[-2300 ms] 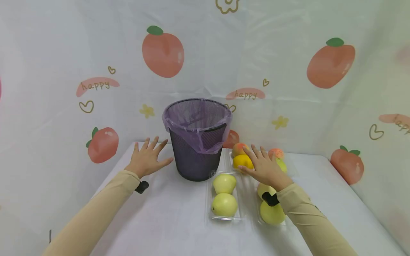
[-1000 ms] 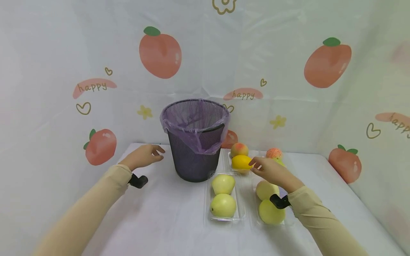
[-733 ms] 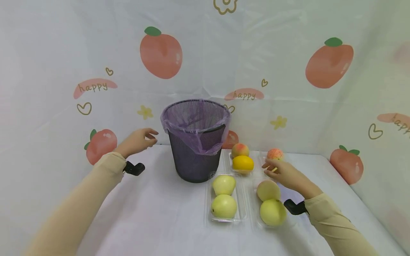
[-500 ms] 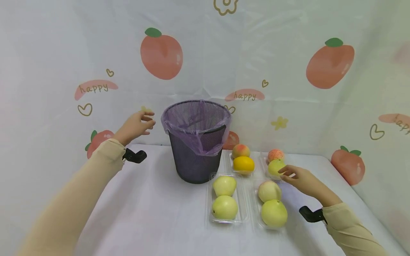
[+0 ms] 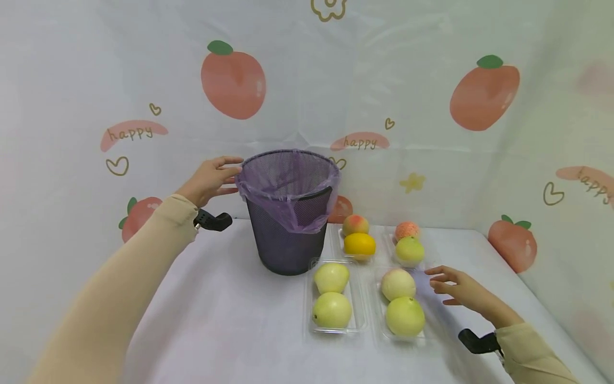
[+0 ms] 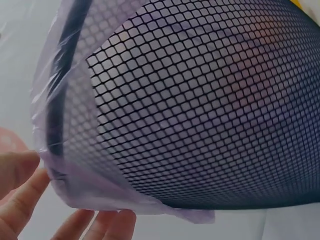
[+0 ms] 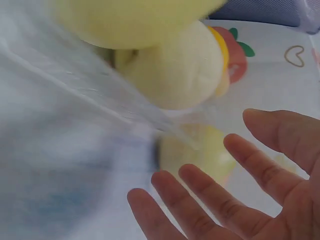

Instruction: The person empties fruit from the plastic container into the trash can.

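A black mesh wastebasket (image 5: 288,240) lined with a thin purple plastic bag (image 5: 302,213) stands upright at the back of the table. At its left rim is my left hand (image 5: 208,178), fingers relaxed and fingertips right by the bag's folded edge. Close up, the left wrist view shows those fingers (image 6: 25,200) beside the lined rim (image 6: 55,120), not curled round it. My right hand (image 5: 462,290) hovers over the table's right side, fingers loosely spread and holding nothing. Left of it lies a clear plastic tray (image 5: 422,341) with a pale peach-like fruit (image 5: 398,284) and a yellow-green round fruit (image 5: 405,316).
Another clear tray (image 5: 331,330) with two yellow-green fruits sits in front of the basket. Behind are two more trays: one bears a yellow fruit (image 5: 360,245) and a peach (image 5: 356,225), the other a green fruit (image 5: 409,250) and a reddish one (image 5: 407,230). A printed curtain hangs behind.
My left hand, first spread low beside the basket, has risen and come in to its left rim. The right hand has drawn back from above the fruit trays toward the right.
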### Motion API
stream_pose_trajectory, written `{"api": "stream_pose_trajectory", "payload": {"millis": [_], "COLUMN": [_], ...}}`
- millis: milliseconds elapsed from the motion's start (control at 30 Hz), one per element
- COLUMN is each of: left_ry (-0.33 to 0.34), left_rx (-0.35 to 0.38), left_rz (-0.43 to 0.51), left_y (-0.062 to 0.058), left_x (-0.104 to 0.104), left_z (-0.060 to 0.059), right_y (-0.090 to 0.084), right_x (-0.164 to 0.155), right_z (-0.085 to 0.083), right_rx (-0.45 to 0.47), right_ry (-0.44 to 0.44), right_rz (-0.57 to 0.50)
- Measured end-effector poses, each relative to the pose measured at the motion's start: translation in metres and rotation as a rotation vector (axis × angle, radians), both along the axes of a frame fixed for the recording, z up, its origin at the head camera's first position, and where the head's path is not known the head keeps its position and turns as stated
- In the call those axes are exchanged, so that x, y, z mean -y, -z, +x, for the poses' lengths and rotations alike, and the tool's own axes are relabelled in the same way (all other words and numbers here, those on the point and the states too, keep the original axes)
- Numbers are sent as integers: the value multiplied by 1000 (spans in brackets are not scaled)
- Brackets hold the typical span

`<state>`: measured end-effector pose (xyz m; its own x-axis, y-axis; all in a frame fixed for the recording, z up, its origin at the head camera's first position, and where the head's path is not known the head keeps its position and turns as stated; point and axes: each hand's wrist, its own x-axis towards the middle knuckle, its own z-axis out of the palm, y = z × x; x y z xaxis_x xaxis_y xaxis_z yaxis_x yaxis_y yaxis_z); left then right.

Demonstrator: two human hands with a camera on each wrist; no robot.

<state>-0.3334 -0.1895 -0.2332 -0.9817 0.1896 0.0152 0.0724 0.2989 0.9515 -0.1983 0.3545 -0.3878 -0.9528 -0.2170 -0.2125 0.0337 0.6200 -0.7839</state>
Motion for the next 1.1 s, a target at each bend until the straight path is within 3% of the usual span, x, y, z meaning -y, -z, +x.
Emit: {"api": "stream_pose_trajectory", "payload": {"millis": [200,500,1100], "left_ry": [11,26,-3], "left_rx": [30,77,219], "left_rz": [28,69,218], "left_y": [5,7,11], "left_x": [-1,-1,-7], "left_z": [-4,-5,-12], "right_y": [16,27,44], "right_x": [1,5,-1], "right_z": [3,5,8], "right_rx": [109,147,198], "right_ry": [26,27,87], "right_rz": [-114,-246,-330]}}
